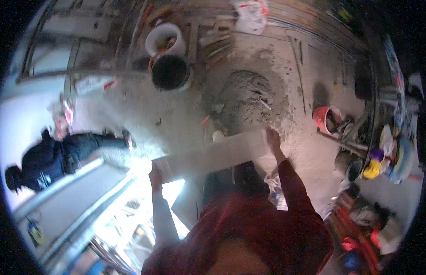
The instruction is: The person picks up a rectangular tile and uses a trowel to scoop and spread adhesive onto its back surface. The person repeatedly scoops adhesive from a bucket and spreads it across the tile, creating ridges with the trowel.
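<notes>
A long, flat, pale rectangular slab (213, 154), perhaps a tile or board, is held crosswise in front of my body. My left hand (155, 177) grips its left end, beside a bright glare. At the opposite end, my right hand (272, 140) is closed on the edge, a little farther from me than the left. Motion blurs the slab, so its material is unclear. Beyond it on the floor lies a heap of wet grey mortar (249, 94) with a small pale stick-like thing (265, 104) on it.
A white bucket (165, 39) and a dark-mouthed bucket (170, 72) stand at the far left. To the right is a red bucket (324, 120). Another person (62, 156) in dark clothes is at the left, by a long ledge (80, 195). Clutter and red bars (355, 233) lie lower right.
</notes>
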`<state>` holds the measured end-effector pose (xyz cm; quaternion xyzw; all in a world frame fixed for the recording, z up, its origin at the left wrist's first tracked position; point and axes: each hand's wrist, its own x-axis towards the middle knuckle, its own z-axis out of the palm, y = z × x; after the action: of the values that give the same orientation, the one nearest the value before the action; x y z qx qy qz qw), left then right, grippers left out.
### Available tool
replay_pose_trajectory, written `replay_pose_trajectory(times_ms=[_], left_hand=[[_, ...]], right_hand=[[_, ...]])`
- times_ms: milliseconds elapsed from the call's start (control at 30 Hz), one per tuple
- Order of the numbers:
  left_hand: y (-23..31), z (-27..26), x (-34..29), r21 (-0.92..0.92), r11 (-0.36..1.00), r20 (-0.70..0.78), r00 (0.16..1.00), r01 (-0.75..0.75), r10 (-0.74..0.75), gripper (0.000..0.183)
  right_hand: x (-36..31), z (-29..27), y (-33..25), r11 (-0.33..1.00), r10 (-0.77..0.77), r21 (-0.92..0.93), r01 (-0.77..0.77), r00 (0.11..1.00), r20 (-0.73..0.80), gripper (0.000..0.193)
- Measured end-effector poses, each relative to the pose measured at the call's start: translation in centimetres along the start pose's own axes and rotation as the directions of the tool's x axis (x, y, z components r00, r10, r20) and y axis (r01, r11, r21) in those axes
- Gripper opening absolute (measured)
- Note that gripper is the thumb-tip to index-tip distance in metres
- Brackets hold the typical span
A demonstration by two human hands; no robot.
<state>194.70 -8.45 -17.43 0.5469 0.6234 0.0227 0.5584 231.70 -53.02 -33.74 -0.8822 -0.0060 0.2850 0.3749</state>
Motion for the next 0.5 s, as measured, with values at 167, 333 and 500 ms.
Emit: replay_pose_trajectory(times_ms=[167, 333, 500], left_hand=[[-11.1, -1.1, 0.4, -0.284, 0.948, -0.182, 0.963, 0.144, -0.201, 0.069], [-14.7, 3.0, -3.5, -0.367, 0.922, -0.29, 0.928, 0.119, -0.235, 0.056], [-18.3, 9.7, -8.3, -0.504, 0.863, -0.452, 0.839, 0.041, -0.304, 0.047]], right_hand=[[0.7, 2.2, -9.9, 0.977, 0.147, 0.128, -0.172, 0.971, 0.188, 0.036], [5.3, 0.2, -8.7, 0.984, 0.109, 0.092, -0.154, 0.92, 0.377, 0.043], [12.3, -0.5, -5.4, 0.978, -0.11, -0.113, 0.174, 0.896, 0.43, 0.035]])
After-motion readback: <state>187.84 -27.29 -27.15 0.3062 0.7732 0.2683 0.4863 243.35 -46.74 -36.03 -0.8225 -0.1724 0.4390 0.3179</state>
